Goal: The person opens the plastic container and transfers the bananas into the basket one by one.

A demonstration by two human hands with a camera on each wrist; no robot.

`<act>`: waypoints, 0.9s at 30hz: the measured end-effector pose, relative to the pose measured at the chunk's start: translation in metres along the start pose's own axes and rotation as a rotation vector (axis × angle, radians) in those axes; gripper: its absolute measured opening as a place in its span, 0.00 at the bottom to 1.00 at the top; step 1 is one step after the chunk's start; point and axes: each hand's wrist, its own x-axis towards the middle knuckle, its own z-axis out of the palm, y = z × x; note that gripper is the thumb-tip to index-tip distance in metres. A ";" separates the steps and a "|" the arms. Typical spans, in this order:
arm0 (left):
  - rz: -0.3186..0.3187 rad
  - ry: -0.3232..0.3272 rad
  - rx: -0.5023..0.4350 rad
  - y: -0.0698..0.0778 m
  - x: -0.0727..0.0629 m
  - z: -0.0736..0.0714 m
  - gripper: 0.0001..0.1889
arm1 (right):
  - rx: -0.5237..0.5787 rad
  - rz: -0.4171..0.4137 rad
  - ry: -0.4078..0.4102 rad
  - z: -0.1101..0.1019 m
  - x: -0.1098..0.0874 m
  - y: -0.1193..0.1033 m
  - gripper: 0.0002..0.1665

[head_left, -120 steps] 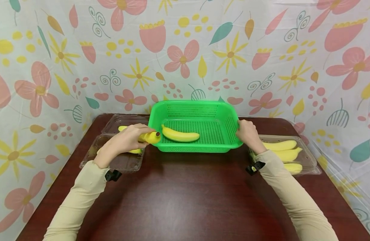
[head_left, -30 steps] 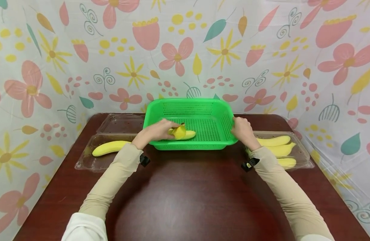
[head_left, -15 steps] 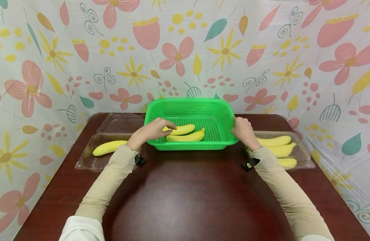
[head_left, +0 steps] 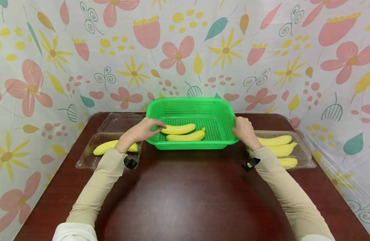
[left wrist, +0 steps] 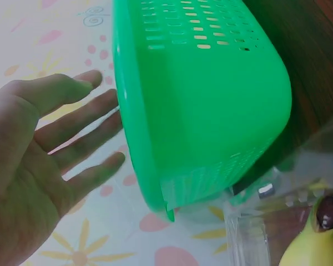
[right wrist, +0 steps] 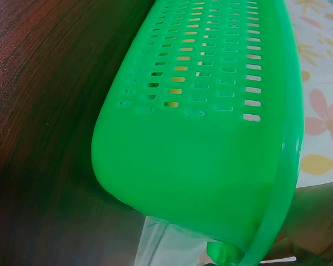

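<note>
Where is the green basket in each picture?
Head: the green basket is in the middle, at the far end of the table.
Left wrist: the green basket comes down from the top edge, through the middle.
Right wrist: the green basket fills the middle, from top edge to bottom edge.
Shared landmark: the flowery sheet, behind it in head, on the left in left wrist, on the right in right wrist.

Dark reddish table [head_left: 188,197] with green basket [head_left: 191,146] between two clear plastic containers [head_left: 305,154].

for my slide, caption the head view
Two bananas in a basket gripped by the right hand, left hand holding nothing.
</note>
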 end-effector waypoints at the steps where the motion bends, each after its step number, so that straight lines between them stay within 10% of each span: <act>1: -0.005 0.016 0.001 -0.001 -0.002 -0.001 0.12 | -0.002 -0.001 0.001 0.001 0.000 0.000 0.26; 13: -0.073 0.113 -0.028 -0.013 -0.036 -0.014 0.12 | -0.015 -0.009 0.017 0.007 0.000 0.003 0.28; 27: -0.262 0.033 -0.004 -0.033 -0.096 -0.025 0.12 | 0.007 -0.003 0.009 0.001 0.001 0.002 0.28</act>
